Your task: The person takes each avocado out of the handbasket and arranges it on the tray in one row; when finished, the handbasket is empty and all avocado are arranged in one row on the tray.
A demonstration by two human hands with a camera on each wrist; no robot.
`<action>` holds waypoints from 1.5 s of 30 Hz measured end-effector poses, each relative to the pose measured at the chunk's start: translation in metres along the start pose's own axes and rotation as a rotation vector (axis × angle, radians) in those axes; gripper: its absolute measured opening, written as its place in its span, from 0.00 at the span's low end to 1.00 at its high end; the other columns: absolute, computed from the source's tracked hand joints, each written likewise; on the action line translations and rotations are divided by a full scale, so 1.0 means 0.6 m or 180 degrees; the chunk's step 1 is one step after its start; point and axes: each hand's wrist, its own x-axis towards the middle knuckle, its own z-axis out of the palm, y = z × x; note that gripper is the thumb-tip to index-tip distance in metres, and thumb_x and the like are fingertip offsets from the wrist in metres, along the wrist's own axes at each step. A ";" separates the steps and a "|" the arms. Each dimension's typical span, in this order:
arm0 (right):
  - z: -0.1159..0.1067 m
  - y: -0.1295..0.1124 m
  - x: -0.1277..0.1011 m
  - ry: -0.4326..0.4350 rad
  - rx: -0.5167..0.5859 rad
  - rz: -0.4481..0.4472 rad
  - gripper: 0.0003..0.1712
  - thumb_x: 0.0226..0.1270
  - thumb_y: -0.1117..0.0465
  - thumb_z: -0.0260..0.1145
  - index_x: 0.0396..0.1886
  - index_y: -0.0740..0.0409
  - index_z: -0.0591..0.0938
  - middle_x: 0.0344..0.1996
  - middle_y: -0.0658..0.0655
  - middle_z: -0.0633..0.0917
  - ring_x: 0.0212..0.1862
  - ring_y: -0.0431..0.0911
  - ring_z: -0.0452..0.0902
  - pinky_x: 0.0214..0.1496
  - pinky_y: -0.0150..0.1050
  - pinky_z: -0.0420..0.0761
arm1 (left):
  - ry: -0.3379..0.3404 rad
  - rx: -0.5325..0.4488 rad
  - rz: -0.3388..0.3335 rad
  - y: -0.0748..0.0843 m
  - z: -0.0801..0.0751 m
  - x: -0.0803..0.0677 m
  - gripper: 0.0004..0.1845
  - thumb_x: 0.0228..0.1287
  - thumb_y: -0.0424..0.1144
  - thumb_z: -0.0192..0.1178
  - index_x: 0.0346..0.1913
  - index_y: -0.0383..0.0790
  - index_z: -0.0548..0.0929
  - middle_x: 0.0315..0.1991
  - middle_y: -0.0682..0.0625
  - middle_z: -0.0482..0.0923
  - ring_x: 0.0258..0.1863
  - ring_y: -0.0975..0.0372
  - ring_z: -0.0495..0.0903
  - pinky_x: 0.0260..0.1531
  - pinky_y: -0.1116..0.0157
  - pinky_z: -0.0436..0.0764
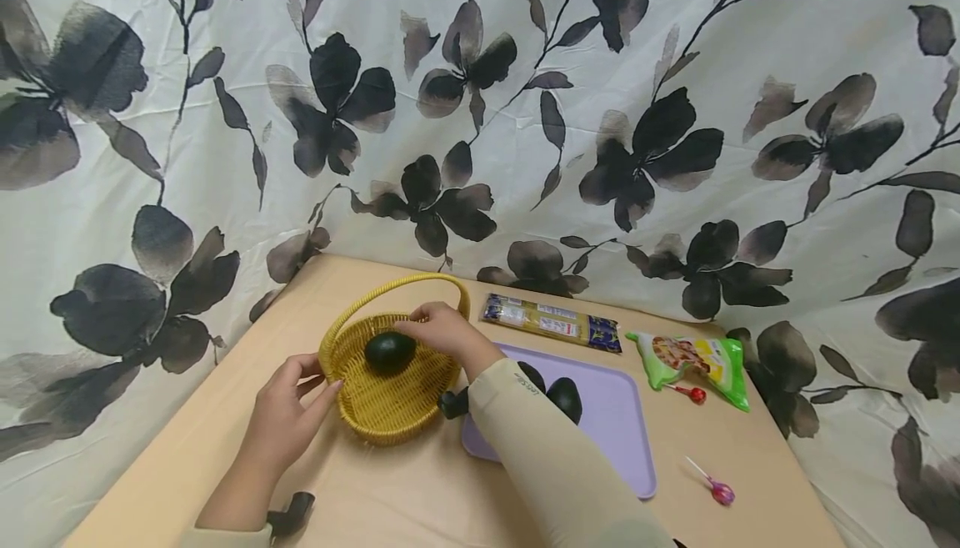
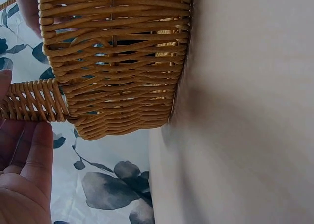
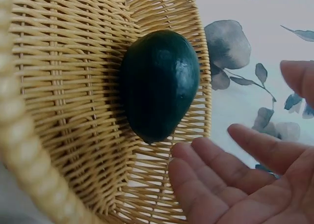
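Observation:
A dark green avocado (image 1: 389,353) lies in the yellow wicker basket (image 1: 390,423), against its far wall in the head view. My left hand (image 1: 281,414) holds the foot of the basket's handle (image 2: 34,101) at the left side, thumb on one face and fingers on the other. Over the basket's far right part, under the arched handle, is my right hand (image 1: 446,335). Seen from the right wrist, its fingers (image 3: 216,170) are loosely extended beside the avocado, with a small gap and nothing held. Two more avocados (image 1: 564,399) lie on the purple tray (image 1: 615,431), partly behind my right sleeve.
Behind the tray lies a long gold-and-blue packet (image 1: 551,321). To the right are a green snack bag (image 1: 693,360), a red lollipop (image 1: 696,395) and a purple-pink lollipop (image 1: 722,493). Flower-patterned cloth (image 1: 525,156) hangs along the table's back edge.

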 end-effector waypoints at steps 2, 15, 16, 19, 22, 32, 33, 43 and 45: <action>0.006 0.000 0.003 -0.0011 -0.0043 0.0088 0.30 0.70 0.39 0.66 0.56 0.59 0.82 0.54 0.56 0.83 0.50 0.48 0.79 0.53 0.44 0.86 | 0.0002 -0.0016 0.0008 -0.001 0.001 -0.001 0.22 0.65 0.31 0.71 0.58 0.35 0.74 0.55 0.44 0.80 0.56 0.49 0.83 0.55 0.56 0.86; 0.034 -0.010 0.018 -0.0185 0.0192 0.0274 0.26 0.70 0.42 0.68 0.51 0.60 0.83 0.45 0.55 0.83 0.42 0.48 0.83 0.46 0.44 0.91 | 0.0011 0.0022 -0.0005 -0.003 -0.004 -0.001 0.22 0.65 0.31 0.70 0.58 0.34 0.74 0.55 0.44 0.80 0.56 0.48 0.83 0.56 0.54 0.86; 0.037 -0.010 0.020 -0.0189 0.0217 0.0279 0.27 0.70 0.42 0.68 0.53 0.60 0.83 0.48 0.56 0.83 0.43 0.48 0.83 0.48 0.46 0.91 | 0.0015 0.0024 -0.0005 -0.003 -0.004 -0.002 0.22 0.65 0.31 0.70 0.58 0.34 0.74 0.55 0.44 0.80 0.56 0.48 0.83 0.56 0.54 0.86; 0.045 -0.008 0.026 -0.0186 0.0240 0.0306 0.28 0.71 0.44 0.69 0.60 0.60 0.82 0.55 0.58 0.83 0.46 0.50 0.85 0.50 0.47 0.92 | 0.0017 0.0025 -0.0021 -0.003 -0.005 -0.002 0.22 0.65 0.31 0.70 0.58 0.35 0.74 0.55 0.44 0.80 0.56 0.48 0.83 0.55 0.54 0.87; 0.055 -0.006 0.032 -0.0180 0.0253 0.0325 0.28 0.71 0.47 0.70 0.63 0.57 0.82 0.59 0.58 0.83 0.46 0.48 0.85 0.49 0.45 0.92 | 0.0020 0.0009 -0.0009 -0.003 -0.006 -0.002 0.21 0.65 0.31 0.70 0.57 0.35 0.74 0.55 0.44 0.80 0.56 0.48 0.84 0.55 0.54 0.87; 0.082 -0.007 0.044 -0.0104 0.0149 0.0345 0.24 0.65 0.49 0.75 0.58 0.52 0.86 0.55 0.55 0.86 0.44 0.47 0.85 0.43 0.44 0.91 | 0.0015 -0.0068 -0.0003 -0.004 0.000 0.000 0.21 0.66 0.31 0.70 0.58 0.36 0.75 0.55 0.45 0.80 0.56 0.50 0.83 0.56 0.56 0.87; 0.084 -0.007 0.046 -0.0106 0.0117 0.0349 0.24 0.65 0.49 0.76 0.58 0.52 0.87 0.54 0.55 0.86 0.44 0.47 0.85 0.42 0.44 0.91 | 0.0008 -0.0069 -0.0004 -0.004 0.001 -0.001 0.21 0.66 0.31 0.70 0.58 0.36 0.75 0.55 0.45 0.80 0.56 0.50 0.83 0.56 0.56 0.87; 0.088 -0.009 0.050 -0.0204 0.0304 0.0476 0.28 0.59 0.54 0.79 0.59 0.55 0.85 0.49 0.57 0.85 0.45 0.51 0.85 0.45 0.50 0.93 | -0.0009 -0.0086 -0.0048 -0.001 0.000 0.000 0.21 0.65 0.30 0.70 0.57 0.35 0.75 0.55 0.44 0.80 0.56 0.49 0.83 0.56 0.55 0.87; 0.090 -0.009 0.051 -0.0247 0.0341 0.0480 0.31 0.58 0.55 0.80 0.60 0.58 0.83 0.49 0.58 0.85 0.45 0.51 0.86 0.46 0.50 0.93 | -0.0012 -0.0081 -0.0052 -0.002 0.000 0.000 0.21 0.64 0.30 0.70 0.57 0.35 0.75 0.55 0.44 0.80 0.56 0.49 0.83 0.56 0.54 0.88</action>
